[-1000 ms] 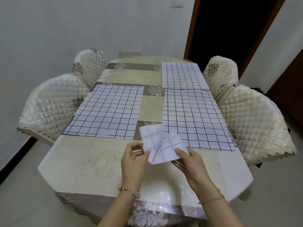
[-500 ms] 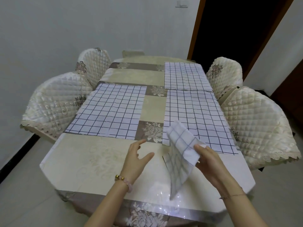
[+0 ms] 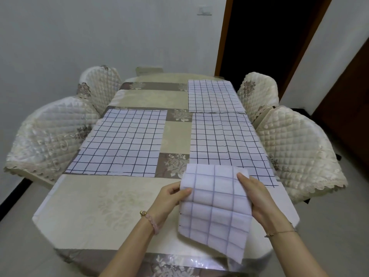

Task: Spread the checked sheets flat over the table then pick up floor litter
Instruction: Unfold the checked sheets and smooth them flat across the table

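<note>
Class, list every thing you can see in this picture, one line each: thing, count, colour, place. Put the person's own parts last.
flat checked sheets: three, white with dark grid, spread on the table
held checked sheet: one, white, partly unfolded, near edge
table: one, beige floral cloth, centre
chairs: four, cream quilted covers, two each side
doorway: one, dark, far right
wall switch: one, white, back wall
left hand: grips sheet's left edge, bead bracelet
right hand: grips right edge, thin chain

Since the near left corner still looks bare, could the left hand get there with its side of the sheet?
Probably yes: the left hand grips the held sheet right beside that bare stretch of table, with nothing lying between.
</note>
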`<act>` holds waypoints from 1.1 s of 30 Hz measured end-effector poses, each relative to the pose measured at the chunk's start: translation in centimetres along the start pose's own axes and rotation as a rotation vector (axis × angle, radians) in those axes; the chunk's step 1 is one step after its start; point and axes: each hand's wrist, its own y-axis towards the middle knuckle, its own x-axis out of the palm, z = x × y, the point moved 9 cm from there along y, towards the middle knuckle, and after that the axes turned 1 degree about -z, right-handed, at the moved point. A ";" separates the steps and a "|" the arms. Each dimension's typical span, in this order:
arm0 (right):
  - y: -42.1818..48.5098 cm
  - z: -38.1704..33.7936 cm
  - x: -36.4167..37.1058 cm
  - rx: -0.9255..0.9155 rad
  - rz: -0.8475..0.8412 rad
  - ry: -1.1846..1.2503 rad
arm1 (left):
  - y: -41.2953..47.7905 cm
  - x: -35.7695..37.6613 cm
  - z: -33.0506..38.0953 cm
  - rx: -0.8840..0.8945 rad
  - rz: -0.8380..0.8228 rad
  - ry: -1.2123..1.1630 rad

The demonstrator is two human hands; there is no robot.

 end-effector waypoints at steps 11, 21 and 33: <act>-2.7 -1.2 3.1 -0.374 0.088 -0.401 | -1.0 -1.2 2.3 0.120 0.319 0.020; -4.3 1.0 9.3 -0.212 -0.140 -0.319 | -1.7 0.8 2.2 0.038 0.158 -0.044; -3.9 3.3 9.2 -0.086 -0.178 -0.295 | -2.3 0.3 1.9 0.004 0.193 -0.113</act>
